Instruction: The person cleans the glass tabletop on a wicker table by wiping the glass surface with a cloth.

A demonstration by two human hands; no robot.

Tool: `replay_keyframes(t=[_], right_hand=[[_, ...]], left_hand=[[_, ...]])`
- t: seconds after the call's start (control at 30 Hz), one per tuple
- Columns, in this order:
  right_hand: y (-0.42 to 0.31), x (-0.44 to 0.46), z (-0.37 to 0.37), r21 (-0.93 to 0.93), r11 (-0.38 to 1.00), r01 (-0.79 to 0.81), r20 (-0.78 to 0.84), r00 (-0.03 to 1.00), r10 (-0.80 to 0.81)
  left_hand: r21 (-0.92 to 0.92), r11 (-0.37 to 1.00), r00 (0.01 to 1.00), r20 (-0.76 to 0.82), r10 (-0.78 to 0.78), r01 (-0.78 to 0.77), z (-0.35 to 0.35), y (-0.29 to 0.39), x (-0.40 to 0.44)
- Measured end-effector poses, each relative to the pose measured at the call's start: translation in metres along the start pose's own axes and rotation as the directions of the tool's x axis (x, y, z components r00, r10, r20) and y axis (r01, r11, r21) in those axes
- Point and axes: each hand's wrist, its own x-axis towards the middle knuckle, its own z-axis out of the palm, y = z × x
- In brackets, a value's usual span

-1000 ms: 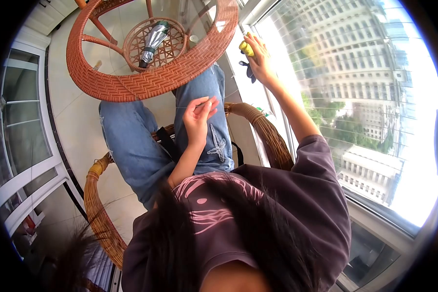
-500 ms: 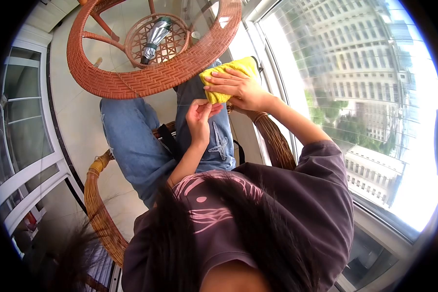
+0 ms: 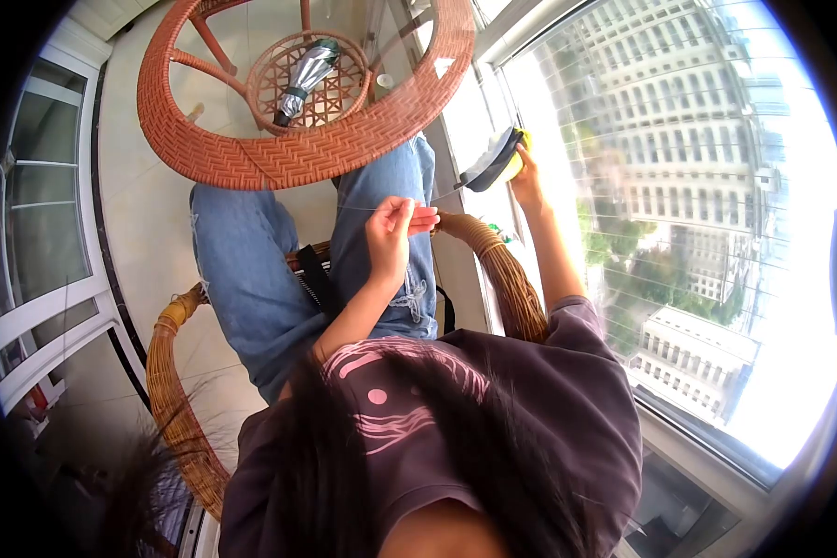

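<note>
My right hand [image 3: 527,181] is raised by the window, wrapped round the edge of a yellow fabric thing [image 3: 523,149]. Its black and grey sole-like side [image 3: 493,166] faces left, so it resembles a slipper, though the exact kind is unclear. Over my lap, my left hand [image 3: 395,234] is closed in a pinch, thumb against forefinger, with the other fingers stretched to the right. What the pinch holds is too small to make out. A faint thin line passes by this hand; I cannot tell whether it is thread.
Ahead stands a round table with a woven reddish-brown rim [image 3: 251,160] and a lower basket shelf [image 3: 349,104] bearing a folded silver umbrella [image 3: 309,74]. Wicker chair arms [image 3: 498,270] flank me. A barred window [image 3: 660,158] is to the right, and a white-framed glass door [image 3: 51,214] to the left.
My right hand has carried the yellow thing up and right toward the window, turning its dark side into view. My left hand has parted from it and stays over my lap.
</note>
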Motion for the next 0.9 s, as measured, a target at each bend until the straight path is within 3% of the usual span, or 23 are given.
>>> replay_keyframes(t=[0.07, 0.13, 0.2, 0.33, 0.4, 0.73, 0.8, 0.87, 0.9], right_hand=[[-0.009, -0.023, 0.038, 0.156, 0.955, -0.251, 0.101, 0.966, 0.237], [0.007, -0.005, 0.037, 0.279, 0.761, -0.586, 0.546, 0.749, 0.376], [0.014, -0.004, 0.051, 0.281, 0.759, -0.588, 0.491, 0.768, 0.412], [0.015, -0.025, 0.094, 0.292, 0.656, -0.697, 0.73, 0.605, 0.318], [0.016, -0.038, 0.098, 0.318, 0.598, -0.736, 0.71, 0.603, 0.365], [0.014, -0.052, 0.066, 0.114, 0.637, -0.762, 0.684, 0.525, 0.506], [0.014, -0.051, 0.062, 0.191, 0.648, -0.737, 0.673, 0.579, 0.46], [0.017, -0.052, 0.05, 0.399, 0.778, -0.485, 0.567, 0.798, 0.206], [0.015, -0.046, 0.038, 0.433, 0.787, -0.44, 0.594, 0.796, 0.117]], left_hand=[[-0.028, 0.997, 0.998, -0.003, -0.07, 0.07, 0.008, 0.001, 0.0], [-0.043, 0.996, 0.997, 0.007, -0.074, 0.074, 0.012, -0.005, 0.002], [-0.029, 0.997, 0.997, 0.031, -0.07, 0.071, 0.013, -0.009, 0.004], [-0.021, 0.997, 0.997, 0.032, -0.073, 0.074, 0.014, -0.01, 0.004], [-0.019, 0.999, 0.999, 0.006, -0.035, 0.035, 0.015, -0.009, 0.004], [-0.047, 0.998, 0.999, -0.002, 0.043, -0.043, 0.022, -0.006, 0.005], [-0.041, 0.998, 0.999, -0.018, 0.042, -0.043, 0.023, -0.004, 0.005], [-0.041, 0.998, 0.999, -0.03, 0.041, -0.042, 0.021, -0.003, 0.006], [-0.04, 0.998, 0.998, -0.041, 0.039, -0.041, 0.019, -0.002, 0.006]])
